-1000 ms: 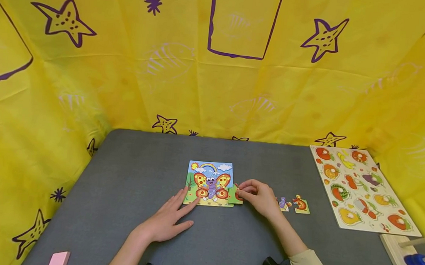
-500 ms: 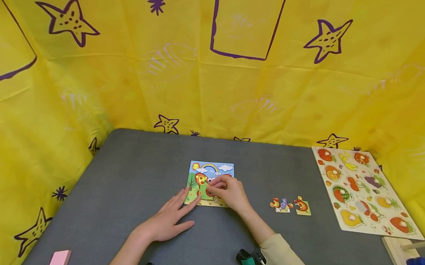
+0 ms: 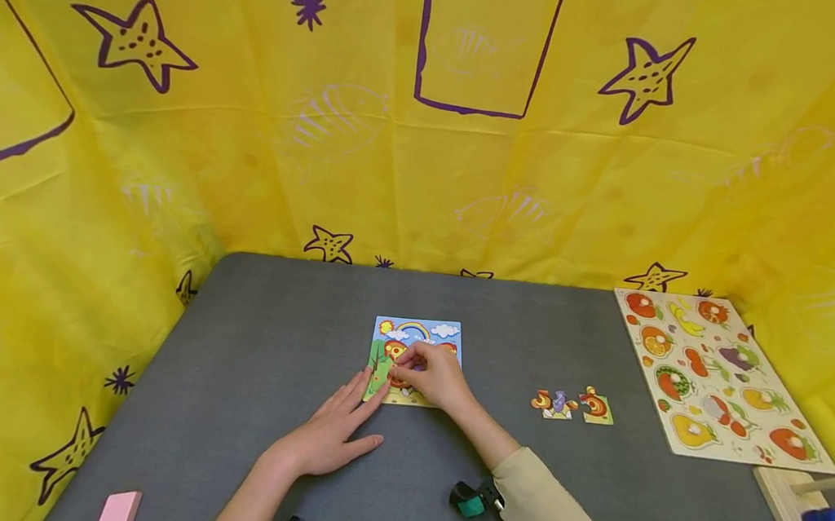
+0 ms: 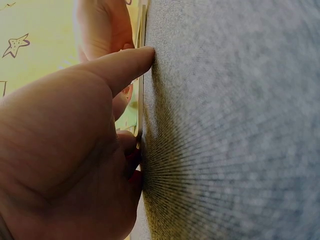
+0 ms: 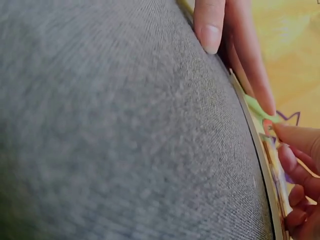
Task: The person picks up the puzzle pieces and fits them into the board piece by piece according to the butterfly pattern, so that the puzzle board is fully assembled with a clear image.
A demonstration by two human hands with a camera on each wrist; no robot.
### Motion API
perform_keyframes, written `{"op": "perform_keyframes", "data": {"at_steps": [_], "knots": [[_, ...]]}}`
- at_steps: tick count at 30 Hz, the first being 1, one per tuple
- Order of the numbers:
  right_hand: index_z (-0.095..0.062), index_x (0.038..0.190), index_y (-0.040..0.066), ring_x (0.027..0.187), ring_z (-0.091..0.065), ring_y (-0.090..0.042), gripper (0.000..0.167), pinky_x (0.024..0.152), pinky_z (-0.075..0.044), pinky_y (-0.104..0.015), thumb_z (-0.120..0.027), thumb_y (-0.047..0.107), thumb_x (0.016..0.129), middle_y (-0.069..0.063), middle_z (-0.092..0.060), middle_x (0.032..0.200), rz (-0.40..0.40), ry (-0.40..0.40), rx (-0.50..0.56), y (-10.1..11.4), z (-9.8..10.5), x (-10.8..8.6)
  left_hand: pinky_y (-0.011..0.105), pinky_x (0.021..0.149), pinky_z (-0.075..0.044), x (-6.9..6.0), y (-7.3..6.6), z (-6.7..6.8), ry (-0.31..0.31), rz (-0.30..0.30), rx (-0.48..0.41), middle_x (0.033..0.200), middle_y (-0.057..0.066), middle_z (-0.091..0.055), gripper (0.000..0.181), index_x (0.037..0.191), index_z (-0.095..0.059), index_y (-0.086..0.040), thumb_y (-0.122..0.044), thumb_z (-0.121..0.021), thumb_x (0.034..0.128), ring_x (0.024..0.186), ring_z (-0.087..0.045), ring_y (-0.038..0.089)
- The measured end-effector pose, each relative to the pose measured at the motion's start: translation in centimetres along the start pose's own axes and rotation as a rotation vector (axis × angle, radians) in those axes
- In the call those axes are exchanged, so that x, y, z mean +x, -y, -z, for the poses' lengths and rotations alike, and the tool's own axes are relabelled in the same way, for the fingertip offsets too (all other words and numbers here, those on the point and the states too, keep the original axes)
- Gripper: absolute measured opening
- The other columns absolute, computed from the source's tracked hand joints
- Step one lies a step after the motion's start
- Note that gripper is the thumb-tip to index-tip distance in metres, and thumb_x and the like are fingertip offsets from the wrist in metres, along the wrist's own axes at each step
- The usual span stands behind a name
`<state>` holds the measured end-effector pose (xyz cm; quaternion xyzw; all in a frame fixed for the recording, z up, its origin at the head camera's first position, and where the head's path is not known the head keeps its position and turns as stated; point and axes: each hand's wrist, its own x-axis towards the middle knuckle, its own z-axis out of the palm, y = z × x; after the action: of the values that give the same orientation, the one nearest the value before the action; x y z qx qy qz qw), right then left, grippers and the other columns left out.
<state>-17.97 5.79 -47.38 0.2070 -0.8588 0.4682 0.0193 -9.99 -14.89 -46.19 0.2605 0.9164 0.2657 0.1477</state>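
Note:
A square butterfly puzzle board lies mid-table in the head view. The right hand is over it, pinching a small green and orange piece between thumb and fingers at the board's left part. The left hand lies flat with fingers extended, its fingertips at the board's lower left corner. In the right wrist view the right hand's fingertips hold the piece just over the board's edge. In the left wrist view the left hand rests against the table beside the board.
Loose puzzle pieces lie right of the board, two of them close together. A fruit board lies at the far right, with a wooden bead frame in front of it. A pink block is at the front left.
The right hand has carried the piece leftward from the board's right edge to its left part. The left hand has stayed at the lower left corner.

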Motion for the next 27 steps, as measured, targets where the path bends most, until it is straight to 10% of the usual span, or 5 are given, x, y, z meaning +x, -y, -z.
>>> {"op": "perform_keyframes", "data": {"at_steps": [27], "knots": [[-0.073, 0.074, 0.017, 0.062, -0.053, -0.001, 0.011, 0.058, -0.041, -0.022, -0.083, 0.020, 0.078, 0.012, -0.064, 0.068, 0.025, -0.018, -0.176, -0.13, -0.24, 0.04, 0.056, 0.115, -0.013, 0.09, -0.20, 0.18, 0.006, 0.023, -0.025, 0.162, 0.017, -0.005, 0.072, 0.156, -0.024, -0.012, -0.040, -0.056, 0.0980, 0.148, -0.006, 0.035]]}}
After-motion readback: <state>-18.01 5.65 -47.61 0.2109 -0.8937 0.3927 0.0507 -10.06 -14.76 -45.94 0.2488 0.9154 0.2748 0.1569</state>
